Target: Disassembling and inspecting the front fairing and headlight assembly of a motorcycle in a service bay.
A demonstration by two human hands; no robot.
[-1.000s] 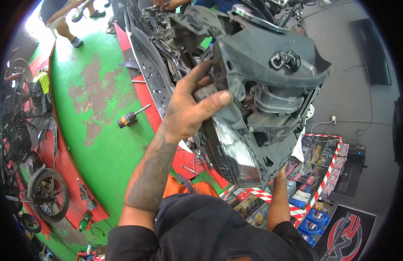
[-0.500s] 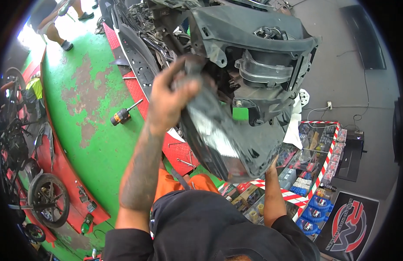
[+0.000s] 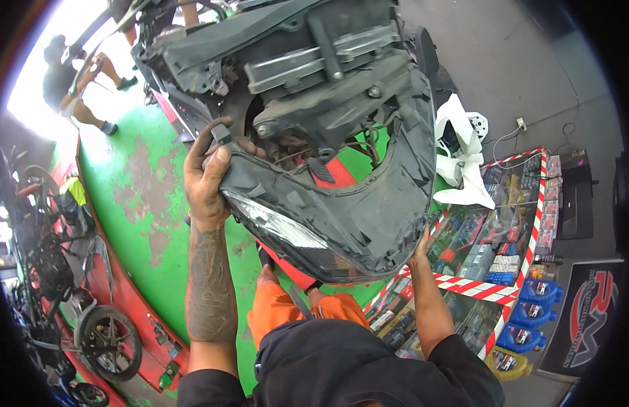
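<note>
A wide black headlight assembly (image 3: pixel 358 217) with a clear lens along its near left side is held up in front of me. My left hand (image 3: pixel 209 166) grips its upper left corner, thumb on top and fingers curled behind. On the opposite side my right hand (image 3: pixel 419 251) holds the lower right edge, its fingers partly hidden. Directly beyond stands the stripped front of a scooter (image 3: pixel 307 112), dusty black plastic with a clear-fronted bracket across it. Thin wires hang in the gap between the scooter and the headlight assembly.
To the right, a white fairing piece (image 3: pixel 463 166) lies by a glass display case (image 3: pixel 487 292) edged in red-and-white tape. Blue bottles (image 3: pixel 535 315) stand beside it. Motorcycles and a loose-looking wheel (image 3: pixel 111 342) are on the left. Another person (image 3: pixel 77 88) is at the far left.
The headlight assembly has swung to a more level position in front of the scooter. My left hand has moved left and down with its corner. My view has shifted too.
</note>
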